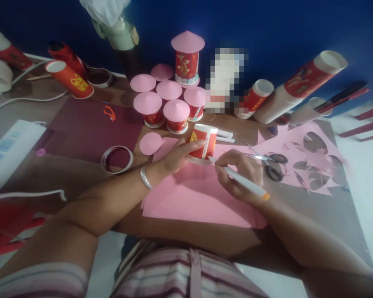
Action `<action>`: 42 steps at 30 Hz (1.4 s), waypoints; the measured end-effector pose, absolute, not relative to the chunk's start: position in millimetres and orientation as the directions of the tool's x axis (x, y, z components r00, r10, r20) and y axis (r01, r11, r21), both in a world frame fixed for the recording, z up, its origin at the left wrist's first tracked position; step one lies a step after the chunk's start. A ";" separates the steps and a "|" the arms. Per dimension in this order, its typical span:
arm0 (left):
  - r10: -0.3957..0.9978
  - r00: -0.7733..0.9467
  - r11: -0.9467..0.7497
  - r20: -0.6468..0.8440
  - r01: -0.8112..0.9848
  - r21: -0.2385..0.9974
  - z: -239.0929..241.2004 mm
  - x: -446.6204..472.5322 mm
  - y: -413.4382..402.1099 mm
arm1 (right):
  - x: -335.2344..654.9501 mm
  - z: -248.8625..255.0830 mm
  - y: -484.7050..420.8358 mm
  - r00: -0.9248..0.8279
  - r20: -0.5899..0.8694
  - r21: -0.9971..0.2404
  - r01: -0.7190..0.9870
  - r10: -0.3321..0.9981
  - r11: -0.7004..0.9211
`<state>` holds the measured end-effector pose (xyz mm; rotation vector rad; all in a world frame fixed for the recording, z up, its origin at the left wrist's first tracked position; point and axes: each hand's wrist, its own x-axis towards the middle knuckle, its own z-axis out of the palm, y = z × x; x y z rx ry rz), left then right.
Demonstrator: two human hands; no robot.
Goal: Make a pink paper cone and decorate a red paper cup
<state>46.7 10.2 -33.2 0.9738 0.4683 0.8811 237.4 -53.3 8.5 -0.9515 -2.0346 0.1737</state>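
My left hand [180, 155] is wrapped round a red paper cup [202, 142] with a white band and yellow print, tilted over pink paper sheets [202, 203]. In my right hand [237, 169] is a white marker pen [247, 182] with an orange end. Its tip meets or nearly meets the cup's lower edge; I cannot tell which. Scissors [275, 165] with black handles lie just right of that hand. Left of the cup is a loose pink paper disc [151, 143]. Beyond it stand several small red cups topped with pink paper cones [176, 111].
A taller cup with a pink cone roof [187, 58] stands at the back. Cut pink scraps [301, 157] lie at right, near stacked red cups [310, 80]. At left are a tape roll [116, 159], a dark red sheet [81, 136] and an orange cup [70, 80].
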 end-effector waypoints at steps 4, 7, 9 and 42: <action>0.826 0.564 0.291 0.011 -0.443 0.848 -36.3 46.6 10.4 | 237.7 6.5 -52.1 -0.324 0.663 -0.438 0.563 0.675 0.701; 0.825 0.566 0.304 -0.002 -0.441 0.845 -37.3 46.4 10.5 | 238.5 4.8 -52.0 -0.314 0.662 -0.433 0.581 0.681 0.689; 0.823 0.568 0.311 -0.012 -0.433 0.846 -37.0 46.1 10.5 | 239.1 4.0 -52.1 -0.311 0.661 -0.426 0.594 0.683 0.682; 0.847 0.532 0.296 0.001 -0.472 0.830 -36.6 48.7 11.6 | 238.1 7.0 -53.0 -0.341 0.650 -0.412 0.592 0.679 0.692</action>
